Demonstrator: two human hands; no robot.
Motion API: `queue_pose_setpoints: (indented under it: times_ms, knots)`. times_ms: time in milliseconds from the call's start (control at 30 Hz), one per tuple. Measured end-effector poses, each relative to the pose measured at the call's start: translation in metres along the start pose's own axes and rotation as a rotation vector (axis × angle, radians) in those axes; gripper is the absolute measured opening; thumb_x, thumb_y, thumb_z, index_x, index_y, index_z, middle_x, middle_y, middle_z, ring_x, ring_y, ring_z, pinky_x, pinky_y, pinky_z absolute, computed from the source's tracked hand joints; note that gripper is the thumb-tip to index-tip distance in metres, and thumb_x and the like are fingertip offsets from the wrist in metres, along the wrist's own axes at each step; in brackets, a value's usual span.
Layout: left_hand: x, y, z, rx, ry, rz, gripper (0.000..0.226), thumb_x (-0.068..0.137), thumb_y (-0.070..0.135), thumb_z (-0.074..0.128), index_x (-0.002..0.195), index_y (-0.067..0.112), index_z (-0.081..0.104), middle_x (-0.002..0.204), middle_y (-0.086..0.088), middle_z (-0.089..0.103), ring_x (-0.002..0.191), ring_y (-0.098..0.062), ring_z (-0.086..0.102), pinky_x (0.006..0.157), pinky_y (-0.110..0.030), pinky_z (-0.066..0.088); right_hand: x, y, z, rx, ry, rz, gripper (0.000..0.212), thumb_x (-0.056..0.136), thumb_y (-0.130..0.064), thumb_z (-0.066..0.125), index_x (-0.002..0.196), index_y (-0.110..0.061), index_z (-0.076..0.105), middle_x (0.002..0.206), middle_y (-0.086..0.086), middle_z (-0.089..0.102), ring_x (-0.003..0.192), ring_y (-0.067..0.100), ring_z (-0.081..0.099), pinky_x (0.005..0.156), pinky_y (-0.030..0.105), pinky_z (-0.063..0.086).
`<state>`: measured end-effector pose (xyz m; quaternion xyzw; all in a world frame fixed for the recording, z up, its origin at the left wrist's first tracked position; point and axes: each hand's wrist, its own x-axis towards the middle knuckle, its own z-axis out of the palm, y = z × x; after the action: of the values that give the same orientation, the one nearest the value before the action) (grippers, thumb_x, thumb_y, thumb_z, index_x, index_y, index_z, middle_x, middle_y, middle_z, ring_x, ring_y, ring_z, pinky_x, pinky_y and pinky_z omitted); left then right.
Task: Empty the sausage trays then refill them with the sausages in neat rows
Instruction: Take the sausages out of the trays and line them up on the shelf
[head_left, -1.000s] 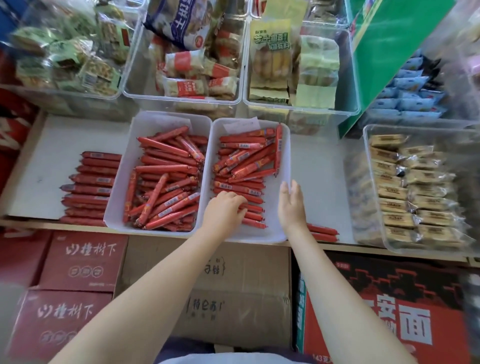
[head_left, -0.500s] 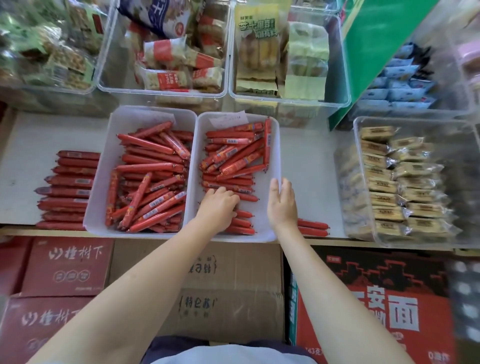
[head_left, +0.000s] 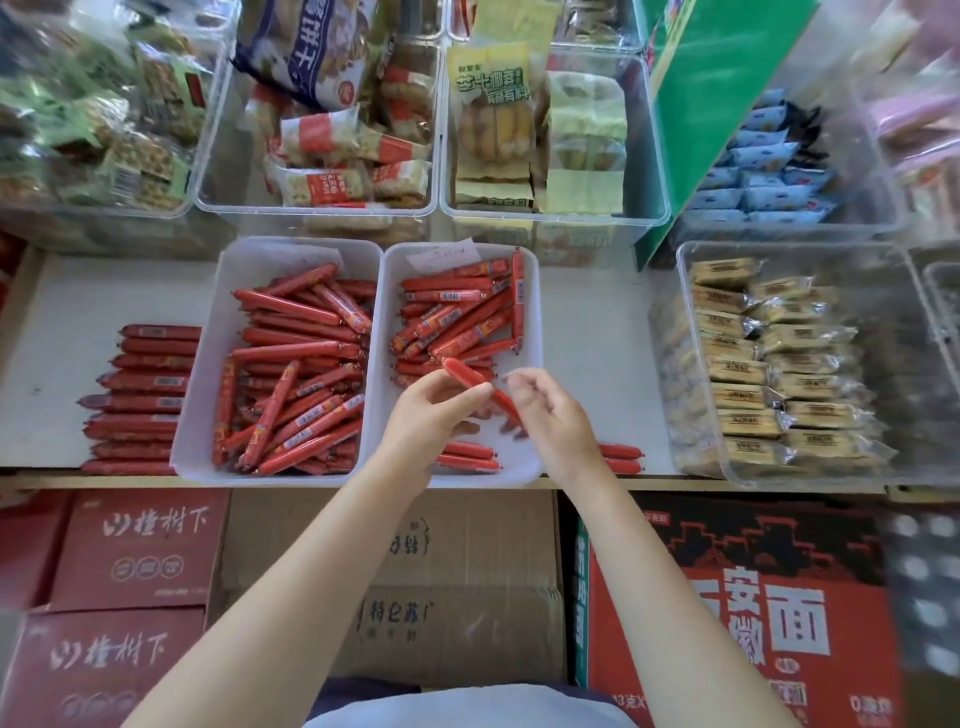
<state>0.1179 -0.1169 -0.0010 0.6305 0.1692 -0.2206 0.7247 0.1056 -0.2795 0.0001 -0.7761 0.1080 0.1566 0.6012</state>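
Two white trays stand side by side on the shelf. The left tray (head_left: 200, 364) is heaped with red sausages (head_left: 296, 374) lying at mixed angles. The right tray (head_left: 536, 364) holds a jumbled pile (head_left: 462, 317) at its far end and two sausages (head_left: 467, 457) at its near end. My left hand (head_left: 426, 421) hovers over the right tray and pinches a red sausage (head_left: 464, 372) that points up and away. My right hand (head_left: 553, 421) is beside it, fingers curled on the near end of a sausage (head_left: 508, 406). A row of sausages (head_left: 145, 395) lies on the shelf left of the trays, and two more (head_left: 621, 458) lie right of them.
Clear bins of packaged snacks (head_left: 322, 171) line the back of the shelf. A clear bin of biscuit packets (head_left: 779, 364) stands to the right, with a green board (head_left: 717, 104) leaning behind it. Cardboard boxes (head_left: 447, 597) are stacked below the shelf edge.
My left hand has lifted sausages out of the right tray's near end. My right hand left the tray's right rim and came in to meet the left hand.
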Motion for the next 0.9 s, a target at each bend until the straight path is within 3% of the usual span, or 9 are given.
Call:
queue_pose_setpoints:
  times_ms: [67, 167, 233, 333, 467, 567, 633, 733, 900]
  knots:
    - [-0.004, -0.006, 0.009, 0.070, 0.046, 0.019, 0.016, 0.093, 0.026, 0.070, 0.103, 0.014, 0.070, 0.091, 0.000, 0.075, 0.085, -0.013, 0.070, 0.075, -0.032, 0.054, -0.006, -0.002, -0.009, -0.094, -0.101, 0.036, 0.024, 0.103, -0.035, 0.049, 0.093, -0.019, 0.063, 0.068, -0.001, 0.061, 0.055, 0.009, 0.052, 0.056, 0.024, 0.043]
    - [-0.005, -0.030, 0.003, 0.514, 0.186, 0.176, 0.031, 0.096, 0.037, 0.062, 0.121, 0.019, 0.065, 0.116, 0.009, 0.068, 0.105, -0.002, 0.064, 0.094, -0.029, 0.051, -0.001, 0.007, -0.026, -0.204, 0.074, 0.043, 0.028, 0.104, -0.031, 0.045, 0.088, -0.015, 0.061, 0.067, -0.001, 0.054, 0.057, 0.010, 0.047, 0.055, 0.025, 0.040]
    - [-0.006, -0.053, -0.018, 0.962, 0.290, 0.362, 0.051, 0.096, 0.043, 0.057, 0.139, 0.015, 0.053, 0.143, -0.001, 0.051, 0.137, -0.018, 0.044, 0.114, -0.036, 0.032, 0.010, 0.020, -0.043, -0.307, 0.230, 0.052, 0.023, 0.104, -0.030, 0.044, 0.099, -0.015, 0.061, 0.075, -0.002, 0.056, 0.068, 0.014, 0.050, 0.058, 0.026, 0.039]
    - [-0.013, -0.079, -0.049, 1.311, 0.369, 0.385, 0.074, 0.092, 0.052, 0.046, 0.153, 0.012, 0.032, 0.165, -0.014, 0.015, 0.154, -0.030, 0.006, 0.124, -0.045, 0.004, 0.032, 0.049, -0.065, -0.569, 0.334, 0.138, 0.028, 0.103, -0.029, 0.044, 0.116, -0.010, 0.060, 0.103, 0.005, 0.057, 0.090, 0.023, 0.055, 0.075, 0.033, 0.044]
    - [-0.018, -0.086, -0.064, 1.365, 0.295, 0.279, 0.090, 0.089, 0.069, 0.027, 0.160, 0.016, 0.013, 0.166, -0.014, -0.011, 0.153, -0.024, -0.012, 0.124, -0.039, -0.004, 0.048, 0.075, -0.070, -0.988, 0.245, 0.232, 0.023, 0.100, -0.024, 0.051, 0.117, -0.014, 0.062, 0.117, 0.011, 0.058, 0.110, 0.031, 0.053, 0.098, 0.043, 0.040]
    - [-0.020, -0.083, -0.069, 1.391, 0.217, 0.285, 0.097, 0.086, 0.079, 0.025, 0.160, 0.021, 0.006, 0.164, -0.014, -0.019, 0.153, -0.025, -0.013, 0.122, -0.037, 0.002, 0.050, 0.070, -0.062, -1.042, 0.361, 0.198, 0.027, 0.096, -0.011, 0.050, 0.121, -0.013, 0.061, 0.123, 0.013, 0.054, 0.118, 0.031, 0.047, 0.099, 0.042, 0.035]
    - [-0.023, -0.081, -0.073, 1.385, 0.191, 0.283, 0.101, 0.082, 0.083, 0.026, 0.160, 0.023, 0.005, 0.164, -0.012, -0.020, 0.154, -0.024, -0.009, 0.122, -0.037, 0.011, 0.053, 0.056, -0.046, -0.940, 0.465, -0.001, 0.027, 0.092, -0.005, 0.050, 0.115, -0.009, 0.063, 0.117, 0.014, 0.057, 0.111, 0.033, 0.050, 0.093, 0.042, 0.038]
    - [-0.025, -0.078, -0.079, 1.392, 0.179, 0.303, 0.103, 0.080, 0.086, 0.026, 0.160, 0.024, 0.010, 0.165, -0.009, -0.019, 0.154, -0.024, 0.005, 0.119, -0.040, 0.023, 0.056, 0.031, -0.004, -0.838, 0.368, -0.318, 0.017, 0.084, 0.003, 0.058, 0.096, -0.004, 0.068, 0.095, 0.016, 0.061, 0.092, 0.034, 0.054, 0.072, 0.035, 0.041]
    - [-0.023, -0.083, -0.082, 1.410, 0.161, 0.364, 0.105, 0.080, 0.088, 0.031, 0.160, 0.025, 0.007, 0.165, -0.006, -0.020, 0.154, -0.021, -0.003, 0.120, -0.041, 0.021, 0.064, 0.023, 0.030, -1.128, 0.405, -0.421, 0.011, 0.069, 0.005, 0.068, 0.074, -0.005, 0.066, 0.077, 0.011, 0.060, 0.077, 0.032, 0.055, 0.062, 0.035, 0.043]
